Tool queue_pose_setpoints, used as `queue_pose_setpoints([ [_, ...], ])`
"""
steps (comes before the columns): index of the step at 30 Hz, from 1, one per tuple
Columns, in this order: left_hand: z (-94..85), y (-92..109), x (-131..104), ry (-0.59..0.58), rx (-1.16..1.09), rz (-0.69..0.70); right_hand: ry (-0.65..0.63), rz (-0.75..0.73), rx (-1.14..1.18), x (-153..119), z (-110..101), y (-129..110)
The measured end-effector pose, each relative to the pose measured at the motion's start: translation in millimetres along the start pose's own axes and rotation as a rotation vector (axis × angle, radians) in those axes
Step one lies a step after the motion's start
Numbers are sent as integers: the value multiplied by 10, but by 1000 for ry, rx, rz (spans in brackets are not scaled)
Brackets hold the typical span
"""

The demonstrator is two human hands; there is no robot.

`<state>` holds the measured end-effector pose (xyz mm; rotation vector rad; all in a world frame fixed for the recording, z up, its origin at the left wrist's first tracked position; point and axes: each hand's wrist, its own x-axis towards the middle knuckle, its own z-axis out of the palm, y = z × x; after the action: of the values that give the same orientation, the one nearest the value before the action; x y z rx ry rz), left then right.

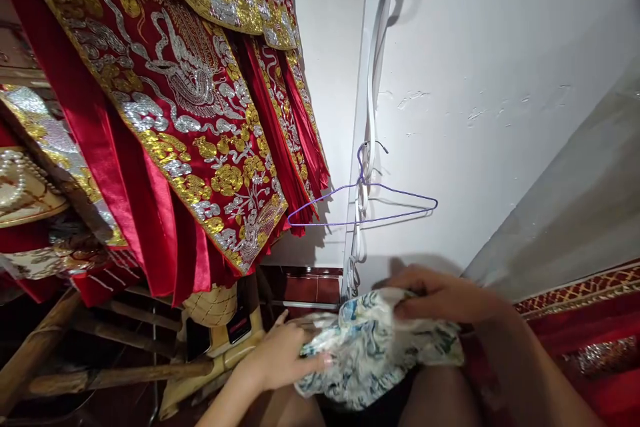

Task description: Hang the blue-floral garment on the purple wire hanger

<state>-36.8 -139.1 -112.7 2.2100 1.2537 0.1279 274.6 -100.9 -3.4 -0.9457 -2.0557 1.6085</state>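
A bunched white cloth with a blue and green pattern lies over my lap, held between both hands. My left hand grips its left edge, the thumb on top of the fabric. At the upper right of the cloth, my right hand pinches the fabric; motion blurs its fingers somewhat. Whether the cloth is a garment I cannot tell, as it is crumpled. Beyond it a purple wire hanger hangs against the wall with nothing on it.
Red embroidered costumes with gold and silver sequins hang at left. Below them is a bamboo chair with a phone-like dark object near it. White cables run down the wall. Red trimmed fabric is at right.
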Motion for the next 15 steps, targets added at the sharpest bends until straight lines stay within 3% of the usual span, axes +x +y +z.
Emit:
queue_pose_setpoints([
  [4, -310, -120, -122, 87, 113, -126, 395, -93, -93, 197, -66, -83],
  [6, -426, -132, -149, 169, 173, -162, 672, -131, -162, 424, -142, 57],
  [8, -493, -114, -158, 219, 219, -189, 840, -156, -167, 649, -235, 282],
  [11, -492, -82, -142, 201, 254, -207, 897, -120, -205, 817, -339, 637],
  [15, -430, -161, -27, 265, 247, -149, 833, -109, -204, 664, -369, 871],
])
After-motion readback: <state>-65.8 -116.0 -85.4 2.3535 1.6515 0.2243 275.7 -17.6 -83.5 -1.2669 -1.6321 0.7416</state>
